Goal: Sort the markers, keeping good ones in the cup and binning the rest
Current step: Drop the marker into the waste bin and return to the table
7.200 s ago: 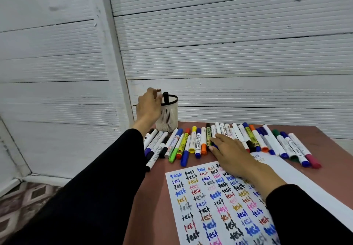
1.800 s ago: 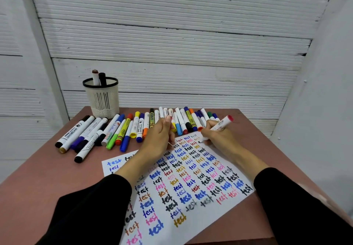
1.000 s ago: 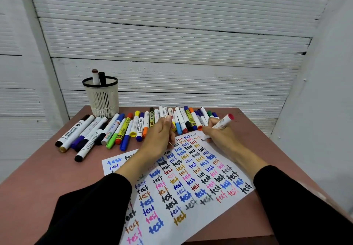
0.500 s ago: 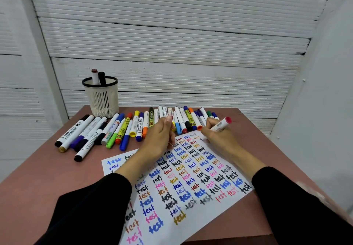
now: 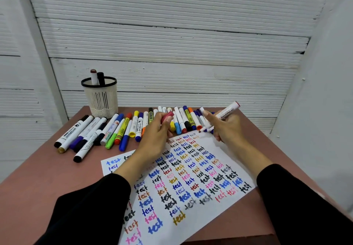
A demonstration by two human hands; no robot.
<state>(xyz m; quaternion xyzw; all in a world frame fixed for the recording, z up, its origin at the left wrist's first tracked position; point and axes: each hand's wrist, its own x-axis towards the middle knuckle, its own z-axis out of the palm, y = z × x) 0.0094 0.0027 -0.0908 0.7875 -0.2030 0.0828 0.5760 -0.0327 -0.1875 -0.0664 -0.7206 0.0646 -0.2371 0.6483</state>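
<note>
My right hand (image 5: 227,128) grips a white marker (image 5: 227,112) with a red end, lifted off the paper and pointing up to the right. My left hand (image 5: 156,137) pinches its pink-red cap (image 5: 167,115) a short way to the left of that marker. A white mesh cup (image 5: 101,97) with a black rim stands at the back left and holds two markers (image 5: 97,76). Several markers (image 5: 122,128) of many colours lie in a row across the table behind my hands.
A white sheet (image 5: 187,179) covered with the word "test" in many colours lies on the brown table (image 5: 44,185) under my forearms. White panelled walls close in behind and on the right. No bin is in view.
My right hand has lifted the marker off the paper. My left hand has risen from the sheet, and the pink-red cap now shows between its fingers.
</note>
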